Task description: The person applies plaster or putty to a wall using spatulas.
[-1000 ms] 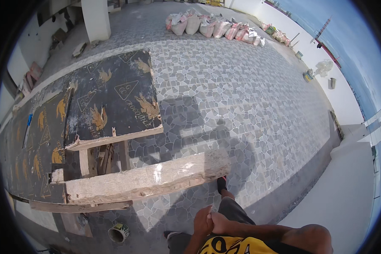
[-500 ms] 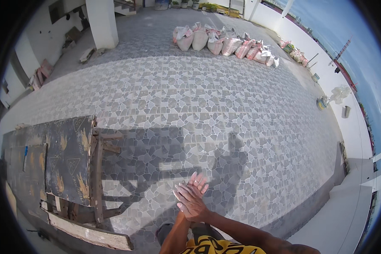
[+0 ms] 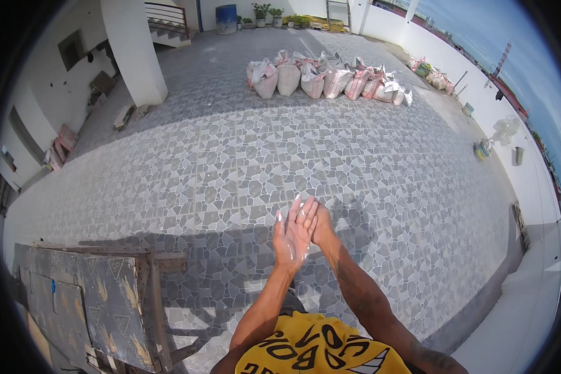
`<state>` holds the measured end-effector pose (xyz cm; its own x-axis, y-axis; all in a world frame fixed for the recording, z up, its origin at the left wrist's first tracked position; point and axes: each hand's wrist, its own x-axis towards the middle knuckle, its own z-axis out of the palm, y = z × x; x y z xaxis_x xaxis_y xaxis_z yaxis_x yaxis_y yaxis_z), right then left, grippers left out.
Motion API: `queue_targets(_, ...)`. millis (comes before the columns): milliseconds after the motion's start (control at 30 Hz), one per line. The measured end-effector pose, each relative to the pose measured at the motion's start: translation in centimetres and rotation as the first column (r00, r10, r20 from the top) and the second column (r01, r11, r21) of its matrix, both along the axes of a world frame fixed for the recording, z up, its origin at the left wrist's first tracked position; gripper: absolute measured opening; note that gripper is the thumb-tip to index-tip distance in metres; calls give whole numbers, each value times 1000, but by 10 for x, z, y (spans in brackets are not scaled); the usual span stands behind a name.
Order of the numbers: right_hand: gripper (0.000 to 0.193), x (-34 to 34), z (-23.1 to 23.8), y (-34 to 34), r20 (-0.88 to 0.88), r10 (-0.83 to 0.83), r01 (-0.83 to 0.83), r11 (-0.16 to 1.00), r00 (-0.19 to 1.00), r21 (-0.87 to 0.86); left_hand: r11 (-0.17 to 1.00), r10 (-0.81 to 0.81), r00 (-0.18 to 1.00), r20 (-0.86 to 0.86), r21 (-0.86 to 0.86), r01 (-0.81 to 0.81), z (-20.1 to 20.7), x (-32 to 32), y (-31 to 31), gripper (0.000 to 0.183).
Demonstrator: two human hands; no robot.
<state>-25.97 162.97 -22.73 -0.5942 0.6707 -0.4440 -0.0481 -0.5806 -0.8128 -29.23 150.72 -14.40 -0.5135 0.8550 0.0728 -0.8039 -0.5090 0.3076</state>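
My left hand (image 3: pixel 291 237) is held palm up in front of me, its fingers stretched out and whitish residue on the palm and fingertips. Against its right side, my right hand (image 3: pixel 322 225) is closed around the outer fingers of the left. Part of the right hand's fingers is hidden behind the left hand. Nothing else shows in either hand. Both forearms reach up from the lower edge over the patterned stone-look tile floor (image 3: pixel 243 181).
To the lower left stands a dark board-topped wooden table (image 3: pixel 106 305). A row of filled sacks (image 3: pixel 336 81) sits farther off. A white column (image 3: pixel 134 56) rises at the left, and a low white wall (image 3: pixel 480 100) runs along the right, with a bucket (image 3: pixel 482 149) beside it.
My hands have risen farther out from my body. The right hand no longer covers the left palm; it has shifted to the left hand's outer side. The view has tilted up.
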Motion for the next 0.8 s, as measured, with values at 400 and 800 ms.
queue_targets(400,71,-197,145,80,-660,129,-273,954,740,-120,867,361,558,-747,49,-495,66,-296,187,71)
queue_targets(800,73,-578,99,148,-76,669,-469,593,740,655,835,548,834,-62,108,-540,35,-576,194,78)
